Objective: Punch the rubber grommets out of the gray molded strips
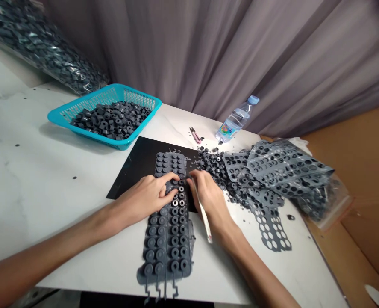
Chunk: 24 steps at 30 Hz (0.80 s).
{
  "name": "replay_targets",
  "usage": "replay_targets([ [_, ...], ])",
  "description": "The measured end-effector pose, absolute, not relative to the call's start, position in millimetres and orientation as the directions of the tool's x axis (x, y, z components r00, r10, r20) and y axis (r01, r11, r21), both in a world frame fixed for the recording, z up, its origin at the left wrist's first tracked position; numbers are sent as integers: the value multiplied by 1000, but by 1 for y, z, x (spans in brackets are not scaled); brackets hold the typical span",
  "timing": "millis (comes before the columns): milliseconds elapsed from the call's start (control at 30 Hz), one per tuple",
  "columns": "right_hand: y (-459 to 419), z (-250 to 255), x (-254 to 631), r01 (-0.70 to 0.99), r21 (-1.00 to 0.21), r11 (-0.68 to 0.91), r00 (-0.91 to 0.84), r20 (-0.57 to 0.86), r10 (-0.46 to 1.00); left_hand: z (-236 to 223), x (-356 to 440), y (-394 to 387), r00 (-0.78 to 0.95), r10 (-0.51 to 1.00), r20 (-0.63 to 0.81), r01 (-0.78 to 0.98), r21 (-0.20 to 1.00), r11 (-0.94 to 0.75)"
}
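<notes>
A long dark grey moulded rubber sheet [163, 242] with rows of round ring-shaped parts lies in front of me, its far end on a black mat [134, 164]. My left hand [149, 194] presses on its middle, thumb and index finger curled around a raised bit of the sheet. A thin white stick-like tool [203, 214] is held in my right hand [208, 194], at the sheet's right edge. The tool's tip is hidden by the fingers. Several rings near the fingertips show shiny, lighter faces.
A blue basket [125, 144] of loose grey rings stands at the back left, beside a large clear bag [48, 47] of similar parts. Pink snips [195, 135] and a water bottle [236, 119] are behind. Loose rings [213, 167] and punched-out sheets [282, 171] lie to the right.
</notes>
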State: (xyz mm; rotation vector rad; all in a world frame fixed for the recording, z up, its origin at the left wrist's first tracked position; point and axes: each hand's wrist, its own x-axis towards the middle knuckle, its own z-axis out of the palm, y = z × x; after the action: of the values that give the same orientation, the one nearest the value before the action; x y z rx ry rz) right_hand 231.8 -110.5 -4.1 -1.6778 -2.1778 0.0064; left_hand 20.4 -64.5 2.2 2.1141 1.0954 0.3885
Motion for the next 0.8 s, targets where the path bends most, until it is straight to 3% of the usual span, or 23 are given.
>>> replay_targets([
  [133,-111,-1,243,932,-327,156,-47,319,947,4,18,-67,602,797,-50,548,751,-368],
  [267,-109,11,245,783,-567,258,-141,242,960,2,16,-69,506,857,-96,521,826,-216],
  [333,-107,16,240,726,-609,319,-237,214,948,0,16,-68,464,873,-153,531,836,-136],
  [533,-103,19,230,741,-461,488,-428,236,872,4,20,-63,473,858,-202,522,849,-88],
  [800,-107,21,228,785,-378,490,-435,226,871,6,19,-67,470,853,-228,516,855,-56],
])
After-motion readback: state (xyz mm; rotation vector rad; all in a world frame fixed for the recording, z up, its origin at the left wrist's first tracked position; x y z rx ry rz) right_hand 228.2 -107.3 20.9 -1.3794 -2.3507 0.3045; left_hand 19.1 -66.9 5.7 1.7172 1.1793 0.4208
